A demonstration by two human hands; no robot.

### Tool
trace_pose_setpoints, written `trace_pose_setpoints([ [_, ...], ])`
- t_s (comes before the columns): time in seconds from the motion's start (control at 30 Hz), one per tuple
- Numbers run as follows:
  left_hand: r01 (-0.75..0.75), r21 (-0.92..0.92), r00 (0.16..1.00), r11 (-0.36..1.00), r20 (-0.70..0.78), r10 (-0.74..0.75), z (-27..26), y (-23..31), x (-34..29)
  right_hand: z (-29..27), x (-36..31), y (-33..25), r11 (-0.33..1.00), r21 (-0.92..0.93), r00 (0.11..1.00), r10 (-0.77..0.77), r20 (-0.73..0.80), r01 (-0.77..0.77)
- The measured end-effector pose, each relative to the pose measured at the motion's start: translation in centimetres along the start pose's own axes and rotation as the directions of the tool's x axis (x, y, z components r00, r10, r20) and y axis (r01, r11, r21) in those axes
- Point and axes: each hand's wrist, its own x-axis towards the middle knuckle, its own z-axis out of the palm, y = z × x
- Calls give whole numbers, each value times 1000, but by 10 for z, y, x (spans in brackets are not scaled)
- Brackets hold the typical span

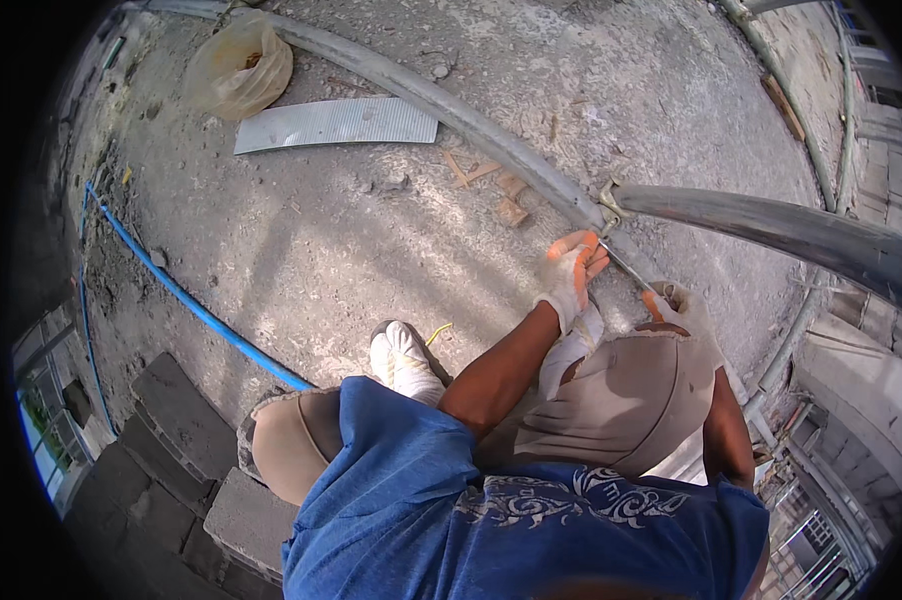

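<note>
Both my hands wear white gloves with orange fingers. My right hand [674, 303], beside my right knee, is closed around the near end of a thin dark metal rod [626, 265]. That rod slants up and left toward a metal clamp [611, 203], where a dark scaffold pipe [761, 218] meets a long grey pipe [421, 95]. My left hand [571, 272] is just below the clamp, its fingers curled at the rod's far end. The fingertips partly cover that end, so its shape is hidden.
On the rough concrete ground lie a ribbed metal strip [336, 124], a cloudy plastic bag [239, 68] and wood scraps [511, 200]. A blue hose [196, 308] runs at left, near stacked grey blocks [176, 420]. More pipes [821, 165] stretch along the right.
</note>
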Motion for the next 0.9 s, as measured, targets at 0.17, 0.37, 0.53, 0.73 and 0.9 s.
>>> trace_pose_setpoints([
  [0.17, 59, -2, 997, 998, 45, -59, -6, 8, 0, 31, -6, 4, 930, 74, 844, -293, -449, 361],
  [0.37, 75, -20, 996, 997, 57, -74, -6, 12, 3, 41, 22, 9, 386, 452, 551, -769, -325, 804],
  [0.53, 50, -76, 997, 996, 60, -46, -29, -1, 16, 52, 27, -70, 600, 555, 710, -704, 22, 577],
  [0.73, -232, 155, 966, 960, -80, 247, -68, 13, 23, 170, 149, -182, 316, -173, 360, -803, 475, 933],
  [0.9, -74, 253, 995, 965, -41, 87, -63, 15, 15, 230, 201, -159, 226, -475, 497, -639, 587, 851],
])
